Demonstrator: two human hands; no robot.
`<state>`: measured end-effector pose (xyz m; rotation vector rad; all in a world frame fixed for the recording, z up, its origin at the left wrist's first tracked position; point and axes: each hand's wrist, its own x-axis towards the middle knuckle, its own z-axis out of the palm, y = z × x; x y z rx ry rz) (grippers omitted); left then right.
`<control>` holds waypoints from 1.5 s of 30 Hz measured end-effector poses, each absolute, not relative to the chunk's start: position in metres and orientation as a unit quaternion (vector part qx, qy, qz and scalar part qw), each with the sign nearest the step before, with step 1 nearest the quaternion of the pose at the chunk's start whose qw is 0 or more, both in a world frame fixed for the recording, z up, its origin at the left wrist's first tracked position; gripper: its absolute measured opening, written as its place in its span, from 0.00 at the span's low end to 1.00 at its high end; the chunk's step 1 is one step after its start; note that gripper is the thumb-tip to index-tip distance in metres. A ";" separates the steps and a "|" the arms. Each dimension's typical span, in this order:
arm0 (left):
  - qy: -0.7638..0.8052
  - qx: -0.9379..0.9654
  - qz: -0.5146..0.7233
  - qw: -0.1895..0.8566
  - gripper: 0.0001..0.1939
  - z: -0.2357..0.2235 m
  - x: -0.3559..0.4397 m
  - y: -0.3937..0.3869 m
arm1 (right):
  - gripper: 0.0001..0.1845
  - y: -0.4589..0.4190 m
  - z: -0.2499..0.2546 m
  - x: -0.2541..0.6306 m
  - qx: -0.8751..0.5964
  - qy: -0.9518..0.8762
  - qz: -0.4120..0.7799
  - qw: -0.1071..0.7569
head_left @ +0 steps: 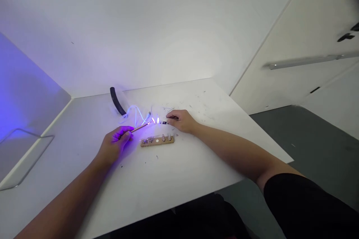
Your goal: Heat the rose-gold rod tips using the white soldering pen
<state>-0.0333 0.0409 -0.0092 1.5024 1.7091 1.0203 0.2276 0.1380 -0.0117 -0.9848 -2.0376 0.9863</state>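
My left hand [115,144] is closed round a thin pen-like tool [140,127] whose tip glows bright at a small spot on the white table [174,179]. My right hand [181,120] rests just right of the glow, fingers curled and pinching a small dark part [164,122]. In front of both hands lies a narrow wooden strip [157,140] with several small metal pieces standing on it. A white cable [135,115] loops behind the glowing tip.
A curved black object [116,101] lies at the back of the table by the wall. A purple-lit panel with a wire frame [25,149] stands at the left. The table's right edge drops to a grey floor [308,138]; white cabinet doors stand at the right.
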 end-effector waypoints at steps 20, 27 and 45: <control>0.684 0.552 0.363 0.309 0.18 -0.006 -0.032 0.040 | 0.10 0.139 -0.015 0.229 -0.369 -0.766 0.408 0.332; 0.686 0.557 0.358 0.300 0.17 -0.008 -0.034 0.040 | 0.11 0.139 -0.015 0.228 -0.371 -0.756 0.420 0.338; 0.688 0.548 0.363 0.309 0.16 -0.003 -0.030 0.037 | 0.12 0.139 -0.016 0.228 -0.379 -0.749 0.420 0.345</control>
